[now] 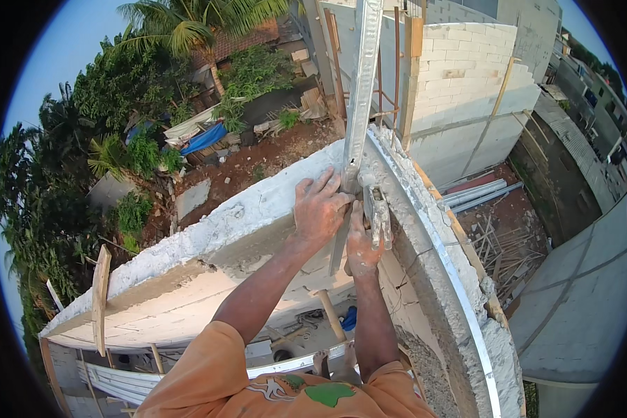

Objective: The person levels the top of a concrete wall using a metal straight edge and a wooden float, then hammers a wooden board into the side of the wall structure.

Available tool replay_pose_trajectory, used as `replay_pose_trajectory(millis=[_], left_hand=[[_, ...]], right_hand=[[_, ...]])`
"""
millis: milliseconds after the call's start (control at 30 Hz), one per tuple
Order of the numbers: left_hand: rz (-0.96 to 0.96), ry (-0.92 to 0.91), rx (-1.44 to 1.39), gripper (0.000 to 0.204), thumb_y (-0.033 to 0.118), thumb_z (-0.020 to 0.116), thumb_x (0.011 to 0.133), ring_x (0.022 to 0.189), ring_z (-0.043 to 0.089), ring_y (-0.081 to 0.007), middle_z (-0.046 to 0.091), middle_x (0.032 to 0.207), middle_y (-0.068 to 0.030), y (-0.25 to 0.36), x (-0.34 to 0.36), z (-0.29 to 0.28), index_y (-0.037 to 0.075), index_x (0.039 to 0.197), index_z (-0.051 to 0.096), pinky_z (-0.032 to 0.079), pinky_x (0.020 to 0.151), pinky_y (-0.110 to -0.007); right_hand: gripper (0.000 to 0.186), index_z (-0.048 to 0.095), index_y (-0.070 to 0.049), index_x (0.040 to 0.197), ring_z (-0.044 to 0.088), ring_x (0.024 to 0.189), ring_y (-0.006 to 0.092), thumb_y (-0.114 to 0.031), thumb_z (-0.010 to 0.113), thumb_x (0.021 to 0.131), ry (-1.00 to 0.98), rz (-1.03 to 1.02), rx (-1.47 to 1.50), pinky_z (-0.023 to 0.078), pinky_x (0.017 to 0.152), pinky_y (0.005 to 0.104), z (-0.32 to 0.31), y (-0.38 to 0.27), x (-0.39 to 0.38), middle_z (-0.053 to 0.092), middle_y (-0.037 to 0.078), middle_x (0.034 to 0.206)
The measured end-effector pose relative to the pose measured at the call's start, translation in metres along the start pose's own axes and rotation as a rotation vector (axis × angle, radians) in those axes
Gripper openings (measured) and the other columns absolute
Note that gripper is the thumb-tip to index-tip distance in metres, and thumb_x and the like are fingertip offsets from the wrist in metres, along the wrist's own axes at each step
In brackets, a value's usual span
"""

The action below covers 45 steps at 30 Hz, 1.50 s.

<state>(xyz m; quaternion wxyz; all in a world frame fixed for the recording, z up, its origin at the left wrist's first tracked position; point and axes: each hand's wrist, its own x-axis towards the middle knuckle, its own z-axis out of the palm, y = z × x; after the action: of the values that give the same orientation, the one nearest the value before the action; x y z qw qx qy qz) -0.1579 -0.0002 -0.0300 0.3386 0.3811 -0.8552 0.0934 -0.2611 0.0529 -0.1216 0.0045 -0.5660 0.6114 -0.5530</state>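
Observation:
An upright galvanised metal channel point(364, 76) stands at the corner where two wall tops meet. My left hand point(319, 212) reaches to its lower end, the fingers bent against the metal. Just right of it, my right hand point(362, 244) is closed around a worn grey metal tool point(378, 217), plier-like with two short arms pointing down; its exact kind is unclear. The tool is close beside the foot of the channel. A flat grey strip point(338, 247) hangs below, between my hands. What my fingertips press on is partly hidden.
Rough concrete wall tops point(258, 198) run to the left and right, with a bright metal strip point(460, 292) along the right one. A wooden board point(101, 299) juts up at left. Far below lie red soil, pipes point(477, 195) and scrap timber point(498, 254).

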Motion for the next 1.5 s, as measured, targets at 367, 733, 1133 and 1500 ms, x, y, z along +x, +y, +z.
replay_pose_trajectory(millis=[367, 733, 1133, 1500], left_hand=[[0.008, -0.037, -0.073, 0.023, 0.011, 0.073, 0.075, 0.128, 0.052, -0.0261, 0.063, 0.127, -0.0076, -0.011, 0.004, -0.018, 0.016, 0.097, 0.074, 0.038, 0.099, -0.047], [-0.370, -0.200, -0.932, 0.077, 0.020, 0.075, 0.076, 0.088, 0.067, -0.0275, 0.068, 0.086, -0.0198, -0.017, 0.083, -0.026, -0.003, 0.138, 0.037, 0.051, 0.080, -0.038], [-0.261, -0.109, -0.788, 0.043, 0.014, 0.071, 0.077, 0.066, 0.058, -0.0174, 0.063, 0.069, -0.0112, 0.008, 0.073, -0.066, -0.005, 0.113, 0.060, 0.048, 0.065, -0.034], [-0.257, -0.056, -0.902, 0.028, 0.015, 0.064, 0.073, 0.077, 0.064, -0.0407, 0.063, 0.077, -0.0278, -0.010, 0.073, -0.056, -0.007, 0.090, 0.059, 0.048, 0.073, -0.047]], right_hand=[[0.017, 0.065, 0.006, 0.101, 0.067, 0.081, 0.0278, -0.002, 0.065, 0.086, 0.224, -0.236, -0.037, 0.054, 0.067, 0.0346, 0.008, 0.009, 0.014, 0.067, 0.017, 0.091], [0.046, 0.049, 0.002, 0.130, 0.066, 0.098, 0.0188, 0.001, 0.064, 0.086, 0.042, 0.433, 0.981, 0.055, 0.079, 0.0309, 0.014, 0.015, 0.004, 0.062, 0.013, 0.119], [0.041, 0.050, 0.001, 0.123, 0.065, 0.085, 0.0161, -0.027, 0.064, 0.097, 0.118, 0.177, 0.812, 0.045, 0.063, 0.0273, -0.029, -0.037, -0.005, 0.061, 0.008, 0.102], [0.033, 0.055, 0.002, 0.114, 0.066, 0.084, 0.0168, -0.027, 0.060, 0.098, 0.157, 0.338, 0.677, 0.046, 0.062, 0.0264, -0.028, -0.053, 0.007, 0.064, 0.009, 0.100]])
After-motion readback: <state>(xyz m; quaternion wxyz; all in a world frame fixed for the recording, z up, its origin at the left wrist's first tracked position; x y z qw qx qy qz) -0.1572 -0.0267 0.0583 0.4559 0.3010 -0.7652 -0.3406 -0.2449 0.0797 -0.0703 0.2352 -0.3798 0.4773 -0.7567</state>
